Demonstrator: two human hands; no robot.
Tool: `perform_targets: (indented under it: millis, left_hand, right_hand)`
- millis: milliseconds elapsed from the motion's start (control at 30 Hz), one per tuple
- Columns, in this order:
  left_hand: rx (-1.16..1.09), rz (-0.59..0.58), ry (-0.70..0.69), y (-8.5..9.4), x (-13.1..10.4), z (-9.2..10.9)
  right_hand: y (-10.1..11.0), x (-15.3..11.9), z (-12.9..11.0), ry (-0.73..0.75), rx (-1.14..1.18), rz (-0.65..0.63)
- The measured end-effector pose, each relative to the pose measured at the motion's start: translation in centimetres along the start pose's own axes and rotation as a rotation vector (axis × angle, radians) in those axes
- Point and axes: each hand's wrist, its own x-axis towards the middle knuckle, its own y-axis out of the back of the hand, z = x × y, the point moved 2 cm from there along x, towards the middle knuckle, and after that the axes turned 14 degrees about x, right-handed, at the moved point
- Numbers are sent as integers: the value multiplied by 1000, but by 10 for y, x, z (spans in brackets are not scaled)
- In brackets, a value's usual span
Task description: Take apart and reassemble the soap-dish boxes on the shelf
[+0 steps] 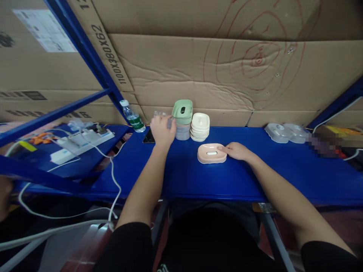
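Pale-pink, rounded oblong dish [204,153] with a white oval at its centre, lying near the front of a blue, flat-topped table [184,177], before the person. The right hand [237,150] holds the dish by its right end, fingers closed on it with the thumb over the rim. The left hand [163,130], farther back and to the left, is at a clear, thin-walled plastic piece [159,113]; its fingers are bent around this piece, but blur and overlap leave it impossible to tell whether they grip it. Just right of the left hand, a pale-green, rounded rectangular dish [181,119] with a dark oval at its centre tops a greyish, translucent stack [183,133]. Beside this stands a cream-coloured stack of rounded dishes [200,131]. At left, a clear bottle with a green label [135,120] stands near a flat, dark, rectangular object [148,137], partly hidden by the left hand. Well to the right lies a clear, two-part plastic package [283,133]. Beyond the table's left end, a white power strip [85,145] rests on another blue surface [93,163]. Brown cardboard [170,56], marked with red curved lines, forms the background
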Motion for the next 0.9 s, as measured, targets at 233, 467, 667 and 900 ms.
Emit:
perform_targets:
  millis: [233,467,667,900]
  left_hand:
    - [135,-17,186,-11,22,-30]
    - [178,-244,223,-22,60,-28]
    - [67,-175,255,-21,65,-30]
    - [-23,-48,244,-4,69,-28]
  right_hand:
    - [-1,-1,-2,23,14,-16]
    - [1,0,2,72,27,-22]
    - [0,-1,1,77,30,-16]
    - [0,0,2,84,12,-25]
